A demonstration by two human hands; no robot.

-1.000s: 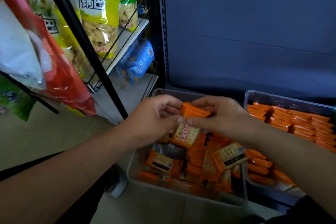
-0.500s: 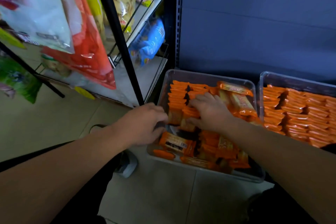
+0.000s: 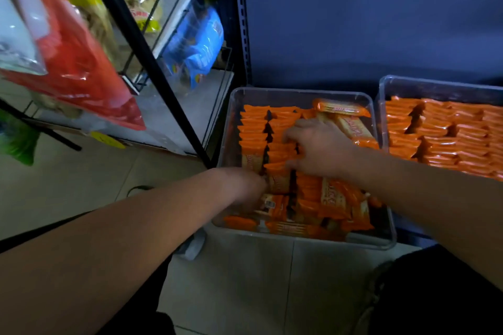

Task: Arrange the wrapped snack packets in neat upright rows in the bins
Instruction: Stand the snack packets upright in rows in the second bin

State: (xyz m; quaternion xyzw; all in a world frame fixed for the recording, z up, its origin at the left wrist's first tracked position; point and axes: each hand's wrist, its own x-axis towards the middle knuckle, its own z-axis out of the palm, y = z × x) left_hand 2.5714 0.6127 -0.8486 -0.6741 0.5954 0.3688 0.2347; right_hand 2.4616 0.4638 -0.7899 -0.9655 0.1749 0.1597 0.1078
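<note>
The right hand (image 3: pixel 319 149) lies palm down in the left bin (image 3: pixel 299 92), fingers spread and touching the tops of the upright packets (image 3: pixel 254 130). These stand in two orange rows along the bin's far left part. The left hand (image 3: pixel 243 190) reaches in at the near left side, knuckles up. Its fingers dip among the packets and are blurred, so whether they pinch one cannot be told. Loose packets (image 3: pixel 333 198) lie jumbled across the near part of the bin, some flat, some tilted. A few flat packets (image 3: pixel 343 109) lie at the far right corner, just beyond the right hand. The right bin (image 3: pixel 435 84) sits just beside the left one and is full of neat rows (image 3: pixel 449 133) standing on edge. Both bins rest on the tiled floor (image 3: pixel 245 280) against a blue panel (image 3: pixel 353 22). To the left stands a rack with a black pole (image 3: pixel 141 43); a red bag (image 3: pixel 81 68) and a blue bag (image 3: pixel 196 46) hang or sit there.
</note>
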